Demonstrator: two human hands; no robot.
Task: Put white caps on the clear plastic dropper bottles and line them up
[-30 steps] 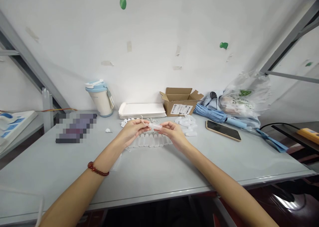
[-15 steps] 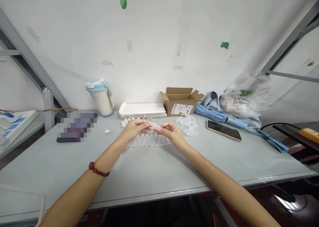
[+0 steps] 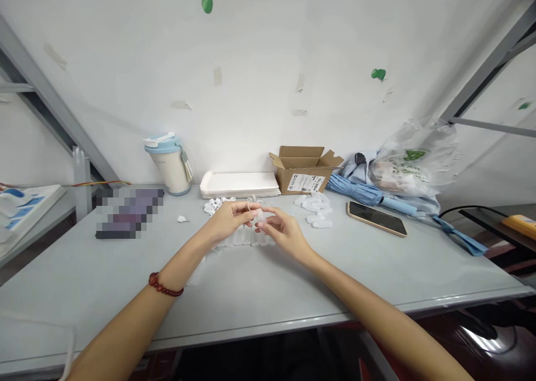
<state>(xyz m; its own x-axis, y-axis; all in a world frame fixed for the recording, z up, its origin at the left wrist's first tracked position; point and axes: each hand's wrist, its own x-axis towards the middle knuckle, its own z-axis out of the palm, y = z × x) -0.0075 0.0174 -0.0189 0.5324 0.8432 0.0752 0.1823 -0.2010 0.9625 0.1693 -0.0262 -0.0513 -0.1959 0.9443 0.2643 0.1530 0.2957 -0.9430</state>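
Just above the middle of the desk, my left hand and my right hand meet around a small translucent plastic tube. The fingers of both are closed on it and cover much of it. A thin white string loops up by my left fingertips. Below my hands lies a row of similar translucent tubes, partly hidden. Left of my left hand is a pile of small white caps. Beyond my right hand, loose tubes lie in a heap.
A single white cap lies to the left. Along the wall stand a cup with a blue lid, a stack of white trays and an open cardboard box. To the right are a phone, a blue umbrella and a plastic bag.
My right hand has moved left, closer to my left hand. The tube has turned from lying nearly sideways to pointing more toward me, and less of it shows.
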